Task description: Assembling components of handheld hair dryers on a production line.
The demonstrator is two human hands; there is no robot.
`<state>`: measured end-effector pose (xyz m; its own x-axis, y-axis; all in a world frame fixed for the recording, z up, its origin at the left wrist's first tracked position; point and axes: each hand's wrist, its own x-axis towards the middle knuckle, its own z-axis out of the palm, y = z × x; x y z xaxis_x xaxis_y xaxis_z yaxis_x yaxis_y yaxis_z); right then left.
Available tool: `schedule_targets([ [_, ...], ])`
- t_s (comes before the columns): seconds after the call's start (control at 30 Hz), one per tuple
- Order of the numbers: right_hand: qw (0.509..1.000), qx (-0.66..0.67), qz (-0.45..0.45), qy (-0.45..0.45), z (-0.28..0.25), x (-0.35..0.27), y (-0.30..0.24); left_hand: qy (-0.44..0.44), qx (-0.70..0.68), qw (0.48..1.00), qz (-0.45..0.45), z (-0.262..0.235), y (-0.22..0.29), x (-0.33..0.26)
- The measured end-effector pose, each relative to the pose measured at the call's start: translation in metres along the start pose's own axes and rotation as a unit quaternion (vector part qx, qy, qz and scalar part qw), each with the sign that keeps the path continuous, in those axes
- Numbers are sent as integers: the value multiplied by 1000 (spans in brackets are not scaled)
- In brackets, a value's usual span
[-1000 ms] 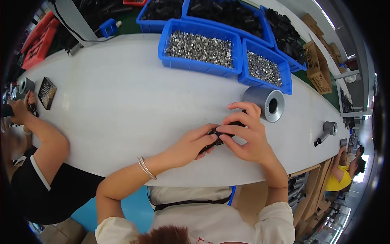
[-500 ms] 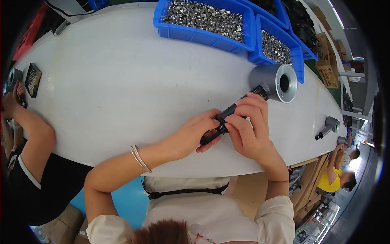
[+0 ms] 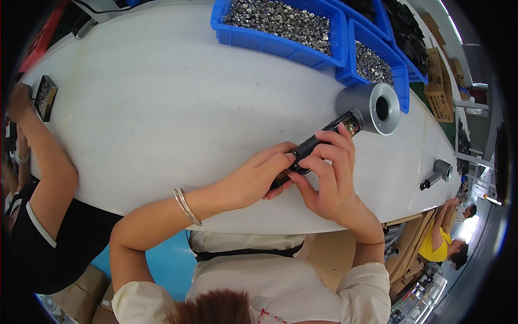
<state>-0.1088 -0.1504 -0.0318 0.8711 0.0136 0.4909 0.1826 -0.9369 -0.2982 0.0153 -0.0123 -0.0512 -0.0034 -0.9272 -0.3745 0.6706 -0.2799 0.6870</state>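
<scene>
A hair dryer with a silver, drum-shaped head (image 3: 352, 101) lies on the white table, its dark handle (image 3: 310, 146) slanting down toward me. Wiring or a circuit part (image 3: 353, 124) shows in an opening of the handle beside the head. My left hand (image 3: 251, 181) is wrapped around the handle's lower end, with the thumb on top. My right hand (image 3: 335, 186) has its fingers bent over the handle's middle, thumb and fingertips pressed against it. The fingers hide part of the handle, so I cannot tell whether they pinch a small part.
Blue bins (image 3: 264, 47) of small shiny metal parts stand at the far side. A small black tray (image 3: 46, 98) sits at the left, near a co-worker's arm (image 3: 51, 148). Another hair dryer (image 3: 442, 170) lies at the right. Beyond are cardboard boxes (image 3: 438, 92) and a person in yellow (image 3: 435, 245).
My right fingers have shifted slightly along the handle, and the inner parts near the head show more plainly. At the left, the co-worker's hand has moved up beside the small tray.
</scene>
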Motion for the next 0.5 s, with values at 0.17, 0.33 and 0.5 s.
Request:
schedule_targets([
  [0.17,1000,8,-4,10,3,-4,1,7,19,1000,13,4,0,-2],
  [0.33,1000,10,-12,15,8,-4,-5,-7,55,998,6,-4,-3,-8],
  [0.5,987,-46,-127,83,20,-17,10,7,40,999,1,-9,4,-7],
])
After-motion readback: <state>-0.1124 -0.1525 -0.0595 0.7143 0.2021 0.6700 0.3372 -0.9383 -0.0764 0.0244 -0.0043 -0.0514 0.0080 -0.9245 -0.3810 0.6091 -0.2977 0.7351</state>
